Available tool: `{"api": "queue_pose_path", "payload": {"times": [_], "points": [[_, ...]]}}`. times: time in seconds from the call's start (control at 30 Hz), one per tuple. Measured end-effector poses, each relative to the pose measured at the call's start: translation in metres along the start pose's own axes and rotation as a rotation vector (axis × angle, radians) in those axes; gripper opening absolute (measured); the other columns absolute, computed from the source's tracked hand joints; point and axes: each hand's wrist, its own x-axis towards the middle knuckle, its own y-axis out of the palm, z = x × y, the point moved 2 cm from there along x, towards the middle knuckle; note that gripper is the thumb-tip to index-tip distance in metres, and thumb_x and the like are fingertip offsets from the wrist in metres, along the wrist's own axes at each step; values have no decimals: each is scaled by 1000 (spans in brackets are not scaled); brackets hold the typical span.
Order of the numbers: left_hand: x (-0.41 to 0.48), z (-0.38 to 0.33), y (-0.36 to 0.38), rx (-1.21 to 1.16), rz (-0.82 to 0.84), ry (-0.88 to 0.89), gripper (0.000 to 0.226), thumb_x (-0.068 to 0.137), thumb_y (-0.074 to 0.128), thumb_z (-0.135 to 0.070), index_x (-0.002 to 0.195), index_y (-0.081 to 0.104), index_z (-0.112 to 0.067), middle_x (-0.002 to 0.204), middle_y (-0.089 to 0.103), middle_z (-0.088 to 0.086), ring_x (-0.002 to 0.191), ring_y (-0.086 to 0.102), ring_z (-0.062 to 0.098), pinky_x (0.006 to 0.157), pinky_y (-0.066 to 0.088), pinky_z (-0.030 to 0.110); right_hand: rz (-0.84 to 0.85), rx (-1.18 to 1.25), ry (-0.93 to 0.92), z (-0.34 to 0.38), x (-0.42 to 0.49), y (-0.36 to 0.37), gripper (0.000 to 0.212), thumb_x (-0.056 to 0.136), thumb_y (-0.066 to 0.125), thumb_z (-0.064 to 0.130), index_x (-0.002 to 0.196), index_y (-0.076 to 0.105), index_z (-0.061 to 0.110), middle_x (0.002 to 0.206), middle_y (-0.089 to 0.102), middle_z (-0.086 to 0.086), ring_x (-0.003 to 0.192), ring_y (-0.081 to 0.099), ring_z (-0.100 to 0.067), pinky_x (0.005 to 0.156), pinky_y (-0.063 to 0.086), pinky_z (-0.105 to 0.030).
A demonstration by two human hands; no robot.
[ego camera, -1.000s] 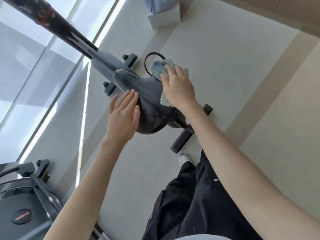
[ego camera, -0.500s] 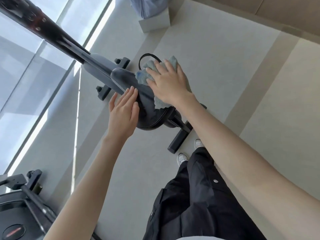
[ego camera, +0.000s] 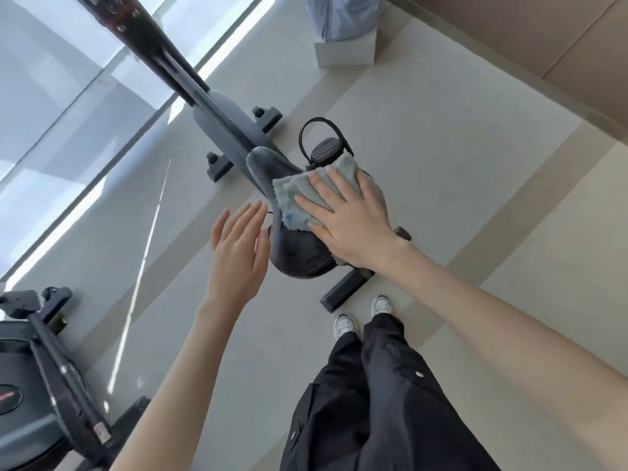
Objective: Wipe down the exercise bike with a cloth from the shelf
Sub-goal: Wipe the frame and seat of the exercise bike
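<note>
1. One pale blue-grey cloth (ego camera: pixel 294 198) lies spread over the middle and right side of the bike's black saddle (ego camera: pixel 299 256), its frayed edge reaching toward the saddle's narrow nose.
2. The right hand (ego camera: pixel 353 222) lies flat on the cloth, fingers straight and fanned apart, pressing it onto the saddle; nothing is curled round it.
3. The left hand (ego camera: pixel 238 253) is held with fingers straight and close together just beside the saddle's left edge, gripping nothing; whether it touches the saddle cannot be told.
4. The exercise bike (ego camera: pixel 217 110) stands on the pale floor (ego camera: pixel 441 137), its dark frame running up to the top left; a strapped pedal (ego camera: pixel 328 149) shows just beyond the cloth, and a black stabiliser bar (ego camera: pixel 343 288) lies below the saddle's wide end.
5. The person's white shoes (ego camera: pixel 345 326) and black trousers (ego camera: pixel 373 402) are near that bar.
6. A white box (ego camera: pixel 346 52) sits on the floor at the top, well apart from the bike; another dark machine (ego camera: pixel 34 385) fills the lower left corner, beside window glass (ego camera: pixel 51 96).
</note>
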Motion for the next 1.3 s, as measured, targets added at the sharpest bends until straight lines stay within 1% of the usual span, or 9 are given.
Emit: {"api": "queue_pose_path", "payload": {"times": [0.13,0.27,0.47,0.6,0.7,0.8,0.97,1.13,1.3], "points": [[-19,4,-3,-5,-22,-103,47,99,29,-26,135,50,-5,141,50,10,135,40,20,117,19,40,92,50,-32,14,79,-4,53,100,15,47,148,-5,35,159,-7,-2,145,3,-26,114,11,-53],[-30,1,-7,-12,-36,-152,47,99,30,-27,135,50,-5,141,49,9,135,40,20,116,21,42,208,219,-84,29,130,-13,54,101,19,43,150,-2,31,158,-12,-3,145,-3,-27,116,14,-50],[-29,-9,-12,-21,-93,-175,43,99,35,-22,133,52,-4,139,51,11,132,43,23,115,23,42,59,38,-58,40,56,-5,52,101,15,39,150,6,23,159,-1,-4,145,-2,-26,116,7,-51],[-17,-14,-11,-47,-114,-172,41,99,35,-20,132,52,-4,139,52,10,133,42,23,116,22,39,-66,72,-67,40,-17,1,51,99,23,35,145,35,18,153,27,-7,143,20,-25,116,8,-53],[-8,-15,-13,-53,-120,-148,39,99,36,-19,131,53,-4,138,53,10,133,43,23,116,22,40,-103,46,-69,29,-37,8,49,97,34,38,143,39,23,150,34,-4,140,28,-25,114,9,-55],[-2,-13,-15,-37,-122,-131,38,98,39,-16,131,53,-5,138,52,10,133,42,23,116,21,38,2,15,-39,23,-1,2,52,97,23,48,146,26,33,156,23,0,143,18,-25,112,3,-60],[5,-15,-15,-16,-104,-129,40,98,38,-14,133,52,-4,139,51,10,134,42,23,116,21,40,75,18,93,20,57,-7,56,99,14,51,150,3,32,159,6,-4,143,12,-28,112,12,-57],[12,-22,-4,-17,-52,-68,40,98,38,-16,134,52,-5,140,50,9,134,42,21,116,21,41,-145,68,148,3,-16,3,50,99,29,39,146,31,22,153,29,-8,140,26,-31,111,20,-57],[20,-26,5,-7,-30,-14,40,100,37,-21,134,52,-6,141,50,8,134,42,18,116,20,38,-130,82,150,-5,-22,5,53,97,31,41,143,36,17,149,35,-12,138,29,-35,107,24,-62]]}}
